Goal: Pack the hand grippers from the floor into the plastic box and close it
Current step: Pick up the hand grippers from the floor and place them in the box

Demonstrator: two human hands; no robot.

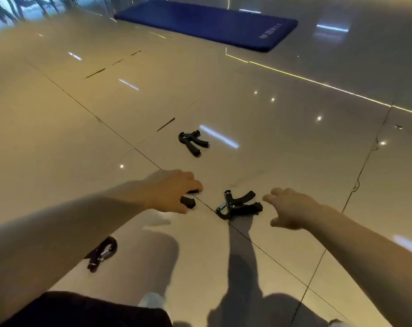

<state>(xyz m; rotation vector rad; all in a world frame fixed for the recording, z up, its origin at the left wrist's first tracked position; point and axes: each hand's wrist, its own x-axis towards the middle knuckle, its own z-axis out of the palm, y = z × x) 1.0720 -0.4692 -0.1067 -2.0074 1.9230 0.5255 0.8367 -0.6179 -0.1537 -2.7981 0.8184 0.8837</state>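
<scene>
Four black hand grippers lie on the glossy tiled floor (282, 142): the far gripper (192, 142) at 12 o'clock, handles splayed toward 4 and 5 o'clock; the centre gripper (238, 205), spring head toward 8 o'clock and handles toward 2–3 o'clock; the near gripper (102, 253) at 8 o'clock, long axis running 1–7 o'clock. The left hand (174, 191) curls its fingers round a fourth gripper (188, 201), largely hidden, while the right hand (292, 208) hovers with fingers spread, holding nothing, just right of the centre gripper; a blue mat (209, 22) lies beyond.

hand gripper (188, 199) mostly hidden under left hand (174, 190), mat (207, 22) lettering unreadable
</scene>
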